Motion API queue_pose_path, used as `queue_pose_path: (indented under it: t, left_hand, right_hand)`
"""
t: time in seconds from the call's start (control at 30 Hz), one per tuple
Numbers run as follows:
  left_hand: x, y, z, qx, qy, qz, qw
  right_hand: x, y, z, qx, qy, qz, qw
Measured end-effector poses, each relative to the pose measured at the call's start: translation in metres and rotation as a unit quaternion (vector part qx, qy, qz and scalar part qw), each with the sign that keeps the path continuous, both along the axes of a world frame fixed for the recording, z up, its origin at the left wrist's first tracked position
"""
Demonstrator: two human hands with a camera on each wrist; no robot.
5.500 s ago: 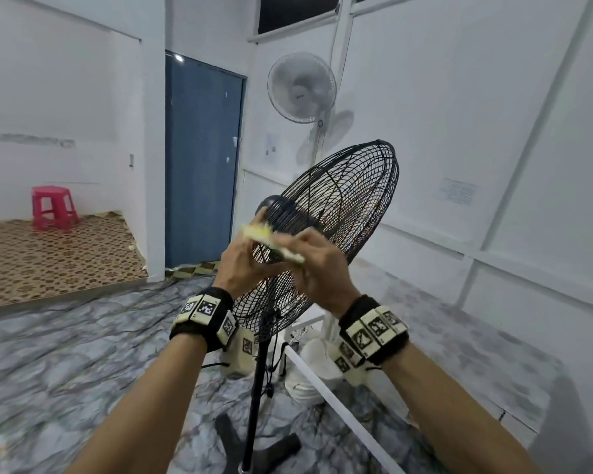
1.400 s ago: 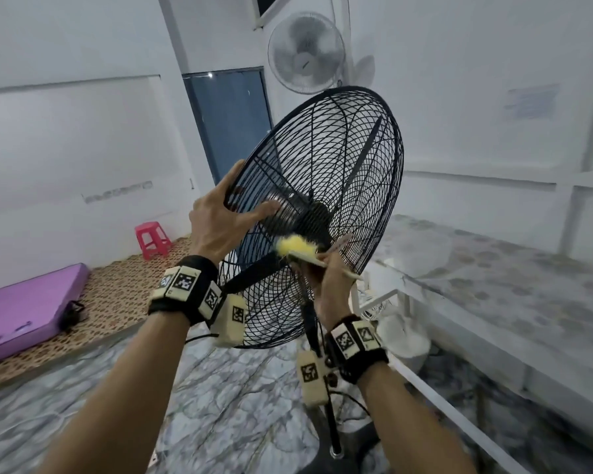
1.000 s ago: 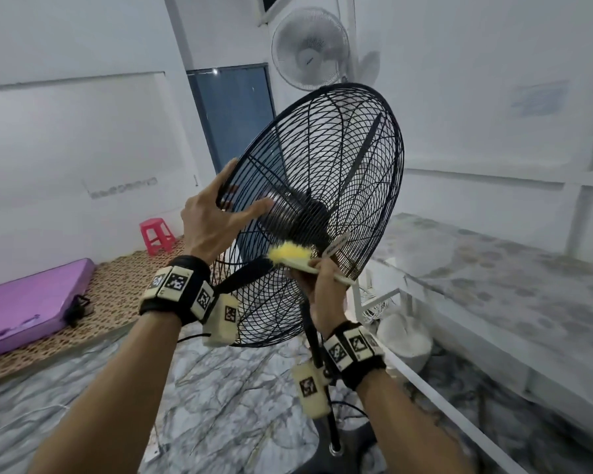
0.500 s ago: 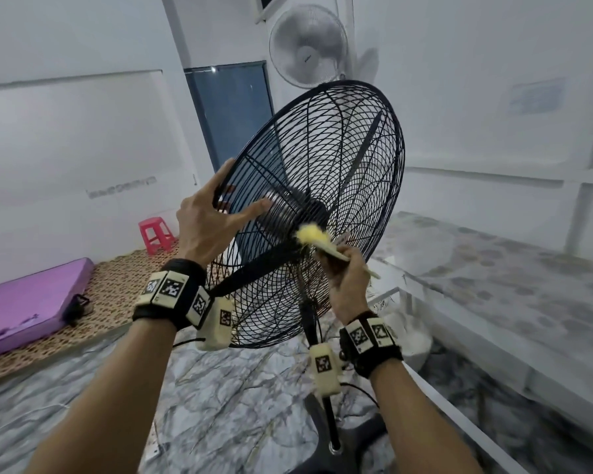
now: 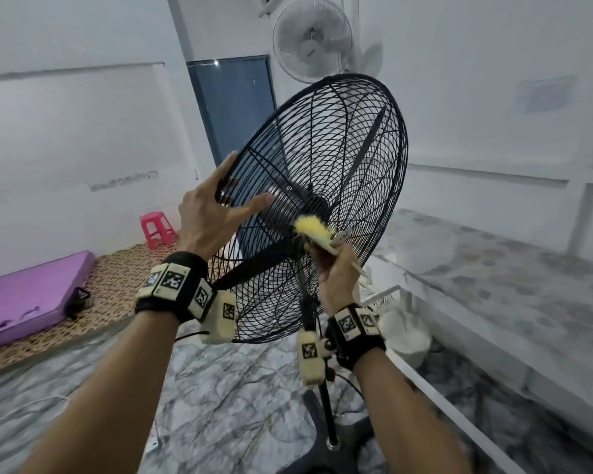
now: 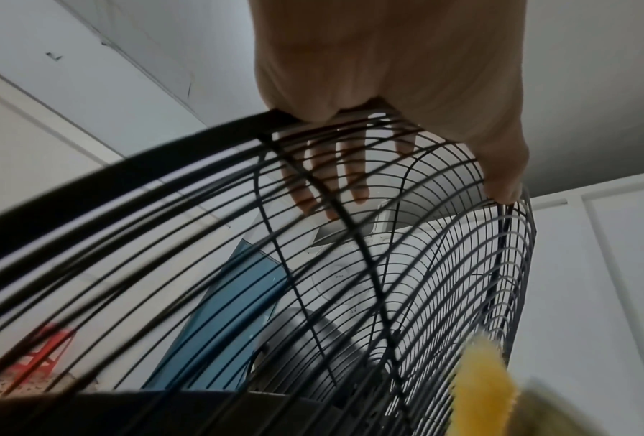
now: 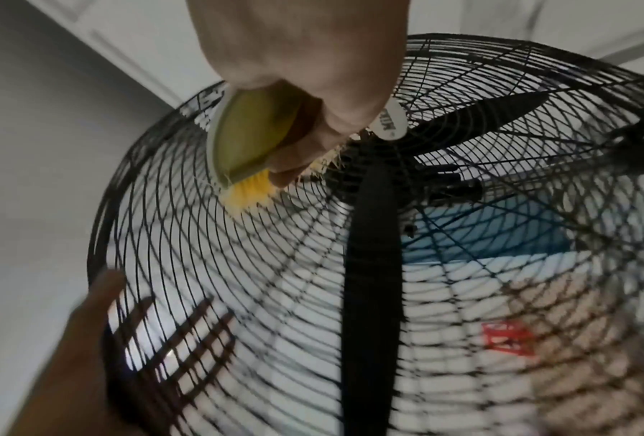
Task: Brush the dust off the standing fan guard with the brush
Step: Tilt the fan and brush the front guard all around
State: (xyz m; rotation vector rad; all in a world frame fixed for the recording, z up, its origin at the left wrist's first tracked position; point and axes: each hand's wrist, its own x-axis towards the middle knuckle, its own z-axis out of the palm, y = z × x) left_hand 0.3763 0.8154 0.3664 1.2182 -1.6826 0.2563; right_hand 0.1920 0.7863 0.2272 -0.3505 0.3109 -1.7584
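Observation:
The black wire fan guard (image 5: 356, 138) stands tilted on its pole, facing me. My left hand (image 5: 216, 210) grips its left rim, thumb on the front wires and fingers (image 6: 358, 188) behind them. My right hand (image 5: 336, 268) holds the yellow-bristled brush (image 5: 314, 229) by its pale handle. The bristles press on the front wires just left of the centre hub. The right wrist view shows the brush (image 7: 253, 141) against the guard (image 7: 201, 265) beside the white hub badge. In the left wrist view the bristles (image 6: 481, 392) show at the lower right, with the rim (image 6: 126, 177) running under my palm.
The fan's pole (image 5: 326, 398) and dark base stand on the marble-pattern floor between my arms. A white metal frame (image 5: 459, 343) and a white bag (image 5: 404, 333) lie close on the right. A white wall fan (image 5: 312, 39), blue door (image 5: 233, 107), red stool (image 5: 156, 229) and purple mat (image 5: 31, 292) are farther off.
The brush has swept right and slightly up across the front wires toward the hub. My left hand has stayed on the rim. 5.5 s ago both hands held the brush.

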Motion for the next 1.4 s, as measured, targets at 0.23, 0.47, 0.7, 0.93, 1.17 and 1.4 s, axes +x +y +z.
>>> queue_pose_path:
  t: [0.23, 0.47, 0.7, 0.93, 1.17, 1.4]
  left_hand:
    - [0.001, 0.001, 0.000, 0.002, -0.005, -0.004, 1.000]
    - [0.002, 0.000, 0.001, 0.006, 0.006, -0.008, 1.000]
    - [0.005, 0.001, -0.001, 0.002, -0.004, -0.008, 1.000]
    - [0.009, 0.002, -0.001, -0.001, 0.002, -0.019, 1.000]
    - [0.002, -0.001, 0.003, 0.003, -0.003, -0.007, 1.000]
    - [0.003, 0.001, 0.000, 0.007, 0.004, -0.007, 1.000]
  right_hand:
    - [-0.023, -0.010, -0.013, 0.015, 0.021, -0.007, 1.000]
    - [-0.015, -0.009, -0.022, 0.054, 0.055, 0.039, 0.996]
    - [-0.024, -0.029, -0.018, 0.063, -0.026, -0.004, 0.998]
    - [-0.039, -0.026, -0.033, 0.045, 0.033, -0.008, 0.998]
    - [-0.030, -0.032, -0.038, 0.076, 0.092, 0.000, 0.993]
    - [-0.035, -0.050, -0.041, 0.117, 0.073, -0.030, 0.990]
